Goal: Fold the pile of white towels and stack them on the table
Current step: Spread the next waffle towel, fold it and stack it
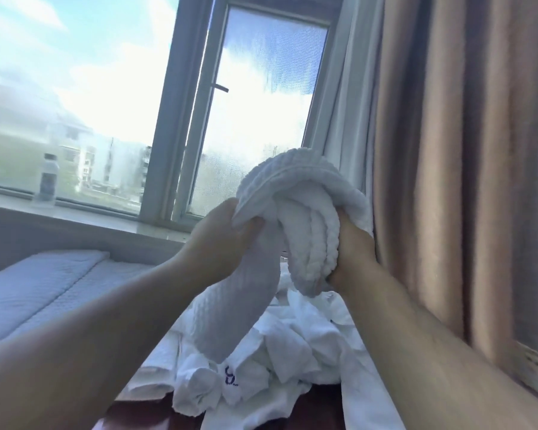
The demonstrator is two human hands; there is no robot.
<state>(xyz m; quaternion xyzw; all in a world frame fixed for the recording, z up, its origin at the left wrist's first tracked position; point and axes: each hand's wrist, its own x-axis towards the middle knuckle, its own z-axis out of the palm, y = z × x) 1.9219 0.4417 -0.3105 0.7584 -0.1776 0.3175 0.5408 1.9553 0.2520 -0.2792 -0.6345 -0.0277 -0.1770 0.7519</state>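
Observation:
I hold a white ribbed towel (pixel 292 193) up in the air in front of the window, bunched between both hands. My left hand (pixel 221 234) grips its left edge, thumb curled over the cloth. My right hand (pixel 353 252) clutches a thick bundle of its folds. One end of the towel hangs down between my forearms toward a crumpled pile of white towels (pixel 280 346) lying below. A dark wooden table (pixel 143 414) shows under the pile at the bottom edge.
A bed with a white quilted cover (pixel 35 290) lies to the left. A plastic water bottle (pixel 47 178) stands on the window sill (pixel 90 215). Beige curtains (pixel 463 150) hang close on the right, beside the window frame (pixel 180 113).

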